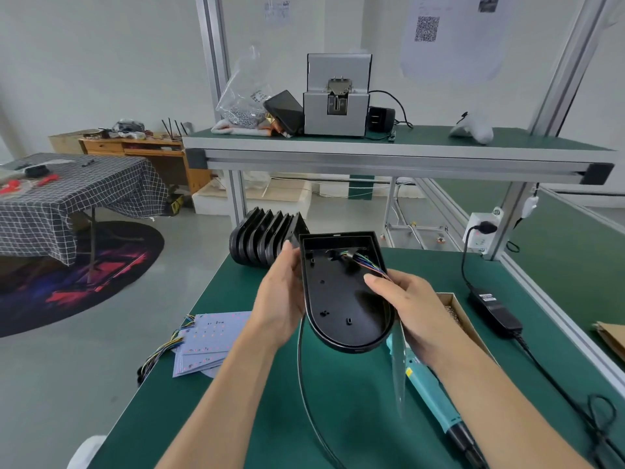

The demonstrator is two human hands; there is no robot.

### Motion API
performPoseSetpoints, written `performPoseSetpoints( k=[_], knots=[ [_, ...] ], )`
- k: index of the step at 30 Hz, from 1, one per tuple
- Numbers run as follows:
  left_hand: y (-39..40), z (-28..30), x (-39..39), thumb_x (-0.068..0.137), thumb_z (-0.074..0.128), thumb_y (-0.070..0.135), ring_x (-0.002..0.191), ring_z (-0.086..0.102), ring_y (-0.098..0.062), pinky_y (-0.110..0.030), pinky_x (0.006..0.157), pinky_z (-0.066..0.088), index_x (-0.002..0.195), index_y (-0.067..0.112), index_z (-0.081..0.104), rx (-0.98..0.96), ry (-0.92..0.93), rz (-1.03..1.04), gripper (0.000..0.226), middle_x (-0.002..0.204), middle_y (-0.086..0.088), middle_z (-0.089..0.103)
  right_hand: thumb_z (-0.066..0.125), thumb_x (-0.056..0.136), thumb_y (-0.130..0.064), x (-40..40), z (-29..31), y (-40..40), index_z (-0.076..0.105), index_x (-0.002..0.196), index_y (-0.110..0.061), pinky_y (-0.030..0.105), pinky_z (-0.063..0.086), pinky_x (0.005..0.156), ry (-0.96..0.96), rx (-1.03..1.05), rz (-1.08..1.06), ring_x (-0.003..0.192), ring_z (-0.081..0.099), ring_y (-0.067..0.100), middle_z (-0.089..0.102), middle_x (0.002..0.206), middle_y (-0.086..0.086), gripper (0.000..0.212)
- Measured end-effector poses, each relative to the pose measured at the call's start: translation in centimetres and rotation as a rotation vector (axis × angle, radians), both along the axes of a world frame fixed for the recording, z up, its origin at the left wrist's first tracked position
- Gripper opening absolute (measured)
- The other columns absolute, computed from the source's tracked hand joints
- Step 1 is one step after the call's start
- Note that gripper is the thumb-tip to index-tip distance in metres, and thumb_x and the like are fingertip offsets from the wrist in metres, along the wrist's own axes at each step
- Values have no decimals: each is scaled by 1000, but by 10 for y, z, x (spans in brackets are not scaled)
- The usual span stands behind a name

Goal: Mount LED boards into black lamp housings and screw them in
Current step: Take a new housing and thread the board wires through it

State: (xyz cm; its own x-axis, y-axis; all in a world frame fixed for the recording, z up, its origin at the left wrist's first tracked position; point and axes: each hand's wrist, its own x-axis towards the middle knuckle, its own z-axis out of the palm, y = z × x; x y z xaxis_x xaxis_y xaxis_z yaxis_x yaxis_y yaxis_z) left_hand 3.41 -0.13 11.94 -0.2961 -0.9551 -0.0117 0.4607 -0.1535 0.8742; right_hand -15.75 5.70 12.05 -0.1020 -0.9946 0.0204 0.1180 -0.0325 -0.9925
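A black lamp housing (341, 296) is held up over the green bench, its hollow side facing me, with coloured wires (367, 262) coming through a hole near its top. My left hand (284, 299) grips its left edge. My right hand (409, 306) holds its right edge, thumb lying on the inside by the wires. A stack of white LED boards (211, 340) with wire tails lies on the bench at the left. A teal electric screwdriver (436, 401) lies under my right forearm. A row of black housings (263, 236) stands behind.
A cardboard box of screws (455, 309) sits right of my right hand. A black power adapter (495, 308) and its cable run along the right. An upper shelf holds a screw feeder (334, 96) and a bag of screws (243, 93). The bench's left edge drops to the floor.
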Motion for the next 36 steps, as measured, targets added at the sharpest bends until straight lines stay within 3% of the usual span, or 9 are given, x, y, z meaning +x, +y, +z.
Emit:
performPoseSetpoints(
  k=[3,6,10,13,16,20,28,33,36],
  knots=[
    [4,0,-5,96,49,54,115,72,-30,-41,93,59,119,11,79,47,46,-97,57,128,-16,72,66,100,-15,4,-6,2,79,104,-7,38,63,81,-2,-31,38,93,75,26,78,105,19,16],
    [2,-8,-8,97,49,58,114,72,-30,-42,97,56,114,14,81,91,78,-71,56,129,-16,72,66,102,-20,4,-12,3,80,104,-12,30,61,81,36,-57,49,95,74,22,79,105,14,16],
    [2,-17,-11,100,47,56,111,73,-31,-41,93,56,108,17,83,114,106,14,54,126,-15,74,68,97,-49,3,-18,6,62,133,-39,14,45,92,599,-133,-106,114,62,-3,67,122,-22,37],
    [5,-21,-12,101,45,53,113,72,-30,-40,94,56,110,17,83,100,136,16,53,127,-15,73,63,95,-58,6,-19,7,52,148,-31,23,36,103,888,-379,-331,124,46,3,52,129,-15,60],
    [9,-23,-15,105,39,50,121,69,-30,-40,100,55,117,17,80,45,108,0,54,132,-15,71,62,95,-51,7,-14,0,72,128,-20,42,44,94,1177,-588,-486,113,50,22,59,119,-4,47],
    [14,-24,-20,100,47,52,127,64,-35,-49,115,44,124,12,75,-20,19,63,54,131,-18,70,77,90,-40,13,-6,-9,77,110,-20,42,36,81,1378,-582,-582,103,53,30,62,108,-1,29],
    [16,-31,-27,77,63,82,147,44,-28,-54,125,27,144,14,59,-159,-113,161,96,155,-11,52,71,97,-30,33,-6,3,63,118,-26,38,54,82,1005,-523,-365,98,68,16,72,104,-12,23],
    [19,-30,-24,93,53,65,129,62,-29,-51,114,43,126,15,70,-231,-216,182,62,131,-10,70,75,94,-20,35,0,3,67,106,-25,28,54,81,745,-476,-378,90,67,6,71,93,-18,16],
    [20,-29,-22,94,50,59,115,69,-14,-32,101,51,114,20,75,-257,-247,197,50,117,1,76,74,91,-13,35,5,2,72,101,-21,34,55,81,821,-486,-371,86,67,8,72,90,-13,12]
  ],
)
